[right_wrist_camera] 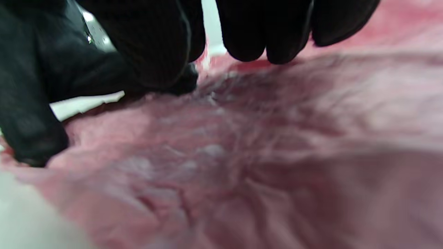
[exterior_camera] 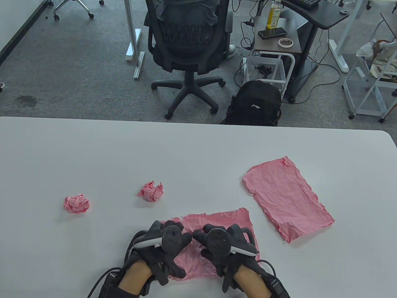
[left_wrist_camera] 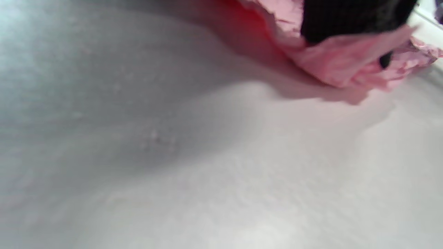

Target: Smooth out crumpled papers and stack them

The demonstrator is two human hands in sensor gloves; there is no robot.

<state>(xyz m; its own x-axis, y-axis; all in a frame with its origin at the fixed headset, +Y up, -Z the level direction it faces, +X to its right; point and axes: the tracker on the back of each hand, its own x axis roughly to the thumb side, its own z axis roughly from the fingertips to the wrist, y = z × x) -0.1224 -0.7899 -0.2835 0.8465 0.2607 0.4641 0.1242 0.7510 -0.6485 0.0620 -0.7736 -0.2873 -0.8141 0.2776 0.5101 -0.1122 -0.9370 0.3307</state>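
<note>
A half-flattened, wrinkled pink sheet lies at the table's near edge under both gloved hands. My left hand is on its left part; in the left wrist view a black finger pinches a lifted edge of the pink sheet. My right hand rests on the middle, its fingertips pressing down on the creased sheet. A flattened pink sheet lies to the right. Two crumpled pink balls sit to the left, one far and one nearer.
The white table stretches bare behind the papers. Beyond its far edge stand an office chair, a black backpack and a small side table on the carpet.
</note>
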